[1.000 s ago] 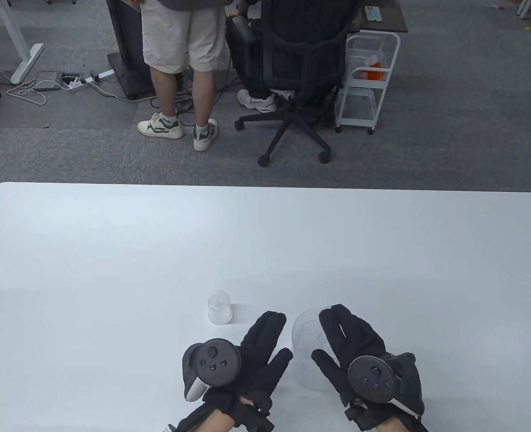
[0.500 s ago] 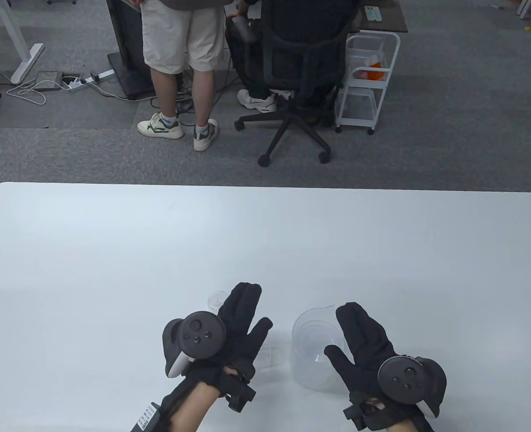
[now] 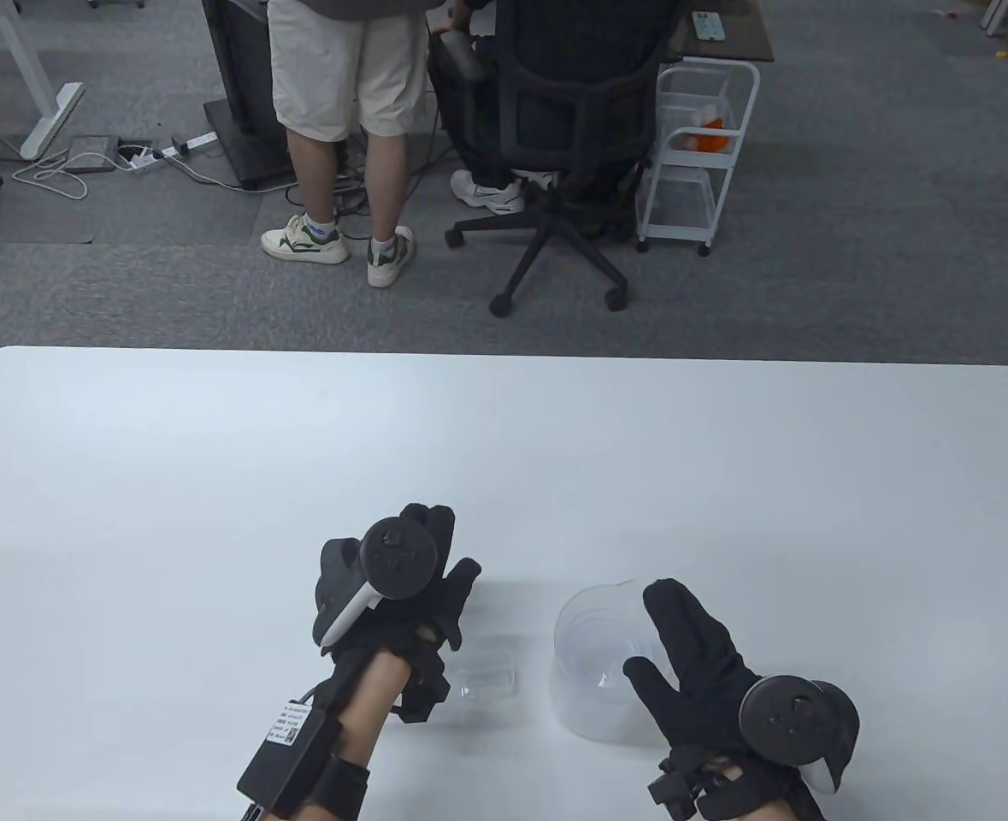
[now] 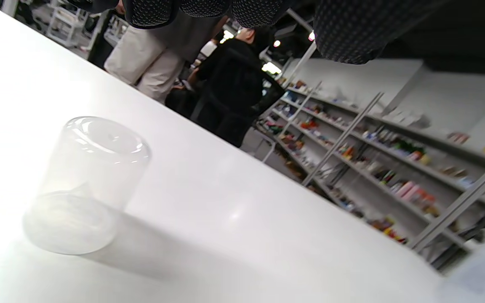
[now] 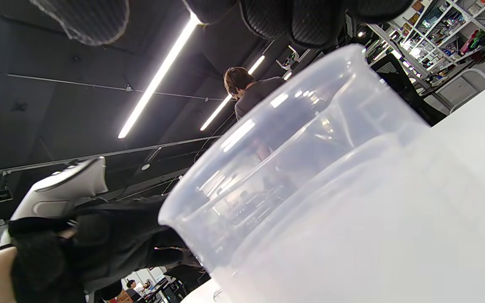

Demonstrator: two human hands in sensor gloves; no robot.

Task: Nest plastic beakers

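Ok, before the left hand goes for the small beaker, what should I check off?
1. Small beaker standing free on the table: ok, but it stands mouth down, so it will likely need turning over before nesting.
2. Left hand empty: ok; in the left wrist view its fingers hang above the beaker, apart from it.
3. Large beaker upright, mouth open: ok.
4. Large beaker empty inside: cannot tell; the clear walls blur what is in it.
5. Right hand steadying the large beaker: cannot tell; it lies over the rim, but contact is not plain.
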